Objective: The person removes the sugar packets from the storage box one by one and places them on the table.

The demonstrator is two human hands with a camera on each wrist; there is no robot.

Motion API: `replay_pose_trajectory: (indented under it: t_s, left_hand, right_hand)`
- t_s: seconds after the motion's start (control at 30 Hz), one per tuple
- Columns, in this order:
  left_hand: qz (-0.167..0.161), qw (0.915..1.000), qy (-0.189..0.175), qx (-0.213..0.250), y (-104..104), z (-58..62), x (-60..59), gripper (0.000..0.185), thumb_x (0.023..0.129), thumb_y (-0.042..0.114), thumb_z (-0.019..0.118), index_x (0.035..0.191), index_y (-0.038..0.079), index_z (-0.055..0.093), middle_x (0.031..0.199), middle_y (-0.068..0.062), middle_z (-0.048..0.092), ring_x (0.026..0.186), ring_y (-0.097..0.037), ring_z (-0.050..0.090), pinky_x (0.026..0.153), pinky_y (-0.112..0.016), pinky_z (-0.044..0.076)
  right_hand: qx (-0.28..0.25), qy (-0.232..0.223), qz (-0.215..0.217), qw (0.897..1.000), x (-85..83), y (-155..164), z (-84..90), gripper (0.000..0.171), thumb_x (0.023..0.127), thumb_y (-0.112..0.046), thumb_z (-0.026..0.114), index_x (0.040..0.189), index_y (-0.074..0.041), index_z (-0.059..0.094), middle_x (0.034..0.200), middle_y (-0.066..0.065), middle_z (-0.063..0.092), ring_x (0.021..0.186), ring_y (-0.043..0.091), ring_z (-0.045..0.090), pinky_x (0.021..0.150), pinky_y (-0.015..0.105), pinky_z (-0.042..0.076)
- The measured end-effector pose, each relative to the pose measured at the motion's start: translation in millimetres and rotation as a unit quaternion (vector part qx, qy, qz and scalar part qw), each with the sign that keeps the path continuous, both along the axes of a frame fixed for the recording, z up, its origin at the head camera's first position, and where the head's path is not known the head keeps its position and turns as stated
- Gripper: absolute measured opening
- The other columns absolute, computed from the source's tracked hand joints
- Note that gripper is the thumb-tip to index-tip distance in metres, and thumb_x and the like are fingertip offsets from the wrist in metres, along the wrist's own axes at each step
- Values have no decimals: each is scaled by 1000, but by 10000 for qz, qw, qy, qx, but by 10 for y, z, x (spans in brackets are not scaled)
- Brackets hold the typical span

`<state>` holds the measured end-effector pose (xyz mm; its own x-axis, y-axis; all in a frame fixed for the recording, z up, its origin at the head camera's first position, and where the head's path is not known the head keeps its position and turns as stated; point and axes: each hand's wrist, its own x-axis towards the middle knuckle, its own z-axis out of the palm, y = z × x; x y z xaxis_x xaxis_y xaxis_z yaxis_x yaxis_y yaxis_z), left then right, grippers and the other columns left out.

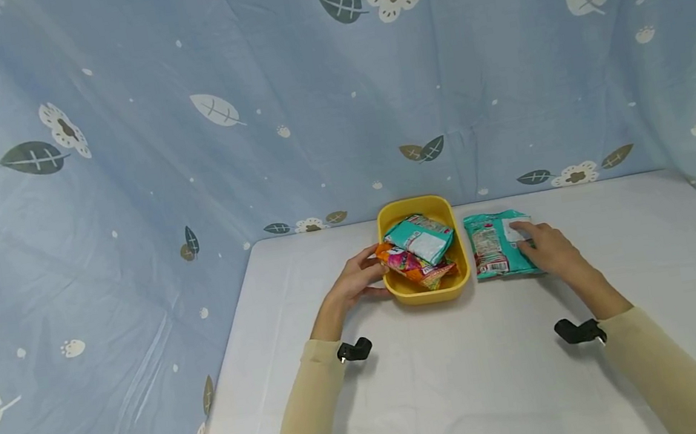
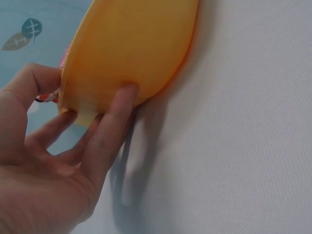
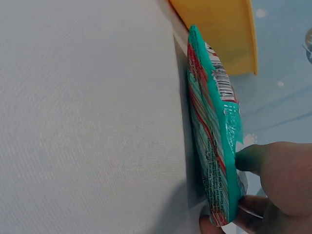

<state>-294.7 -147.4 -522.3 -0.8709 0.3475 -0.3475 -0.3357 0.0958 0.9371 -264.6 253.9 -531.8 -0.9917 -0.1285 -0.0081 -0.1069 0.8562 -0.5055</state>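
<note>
A yellow plastic bin (image 1: 432,297) stands near the back of the table, holding a teal snack packet (image 1: 420,240) on top of an orange and pink one (image 1: 403,260). My left hand (image 1: 362,277) grips the bin's left side. In the left wrist view, the thumb hooks over the rim and the fingers lie along the outer wall (image 2: 131,44). Right of the bin, another teal packet (image 1: 490,244) lies label side up, with a barcode showing in the right wrist view. My right hand (image 1: 548,247) pinches its right end, thumb on top and fingers around the edge.
A white cloth (image 1: 482,392) covers the table. Behind it and on the left hangs a blue curtain (image 1: 304,103) printed with leaves and flowers, close to the bin's back. Black wrist mounts (image 1: 356,350) sit on both sleeves.
</note>
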Motion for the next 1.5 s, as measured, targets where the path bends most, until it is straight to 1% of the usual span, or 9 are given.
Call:
replay_pose_trajectory:
  t_s: [0.27,0.4,0.53,0.7,0.87,0.97,1.2,1.3,1.5]
  left_hand:
    - [50,10000,-13,2,-20,-28,11,65,91,8,62,149,26,41,142,-15,52,119,-33,60,77,-46,63]
    - [58,10000,-11,26,-41,-39,-5,64,91,7,62,149,26,42,142,-14,52,118,-32,60,81,-50,62]
    - [30,10000,20,20,-60,-37,-34,65,90,9,62,150,24,40,144,-16,49,118,-32,60,87,-55,58]
    - [14,10000,-20,-22,-66,-37,-48,66,91,10,62,151,25,37,148,-16,45,123,-33,56,94,-58,54]
    - [44,9999,10,-95,-69,-47,-47,64,92,12,62,150,26,40,145,-14,48,122,-33,58,89,-54,57]
    - [3,9999,60,-95,-71,-62,-53,63,91,12,63,149,26,41,142,-14,50,120,-32,59,85,-51,60]
    - [-44,10000,37,-25,-76,-78,-56,63,91,12,63,149,26,42,141,-14,51,118,-31,60,83,-49,61]
    - [-68,10000,35,10,-72,-73,-47,62,92,12,62,149,26,42,141,-15,50,117,-31,60,83,-50,61]
    - [-59,9999,-3,141,-37,-74,-38,61,91,12,63,147,27,44,141,-15,51,117,-31,60,80,-50,62]
  right_hand:
    - [121,-109,172,9997,-12,-9,-29,46,104,-19,41,147,-3,33,135,47,36,120,67,37,94,77,39]
    - [196,-93,284,9994,-23,-30,-17,47,105,-20,41,147,-2,33,136,46,36,122,65,36,95,76,38]
    - [374,-194,307,9986,-41,-63,31,49,104,-24,42,148,-4,32,138,43,38,124,62,37,95,76,39]
    - [678,-416,232,9966,-59,-118,116,49,103,-22,43,148,-3,32,136,43,41,123,60,41,93,74,43]
    - [800,-638,298,9943,-58,-153,220,48,103,-20,40,146,0,34,132,42,46,117,59,48,87,68,48]
    - [805,-777,349,9931,-52,-155,286,49,103,-20,39,146,2,34,133,42,47,117,59,49,86,68,49]
    - [885,-1234,427,9875,-85,-147,389,52,104,-23,36,148,5,31,143,39,38,126,60,40,96,73,42]
    - [955,-1441,413,9841,-104,-144,430,53,104,-24,34,148,5,30,145,39,36,128,61,38,98,74,40]
    - [1133,-1651,445,9787,-124,-149,553,54,103,-25,33,146,7,31,145,40,35,129,61,36,100,75,37]
